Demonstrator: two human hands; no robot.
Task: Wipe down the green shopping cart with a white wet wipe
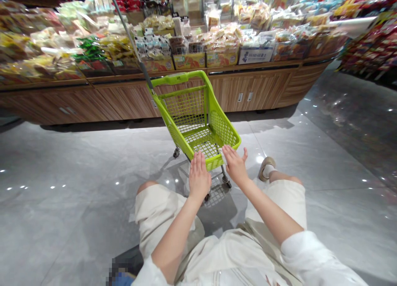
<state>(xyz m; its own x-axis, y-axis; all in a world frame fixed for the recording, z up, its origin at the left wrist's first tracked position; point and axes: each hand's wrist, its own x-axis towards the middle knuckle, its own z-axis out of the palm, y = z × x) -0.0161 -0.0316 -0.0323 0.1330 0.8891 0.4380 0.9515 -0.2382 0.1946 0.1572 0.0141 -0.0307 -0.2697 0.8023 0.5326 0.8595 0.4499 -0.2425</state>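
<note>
A small bright-green plastic shopping cart (pixel 225 124) stands in front of me, its basket bare inside. At its near rim, my left hand (pixel 199 176) lies at the left corner with fingers stretched out and side by side. My right hand (pixel 235 165) is flat over the rim further right, fingers straight and one digit sticking out to the side. A bit of white, tissue-like material (pixel 221 152) shows beside the right fingers; the rest of it is hidden under the hand. What lies beneath the left palm is hidden too.
A grey pole (pixel 132 42) rises from the cart's far left corner. Behind stands a wood-fronted display counter (pixel 257 89) heaped with packaged snacks (pixel 221 37). More packages hang at the right (pixel 369 50). My knees flank the cart on the glossy grey tiles (pixel 77 162).
</note>
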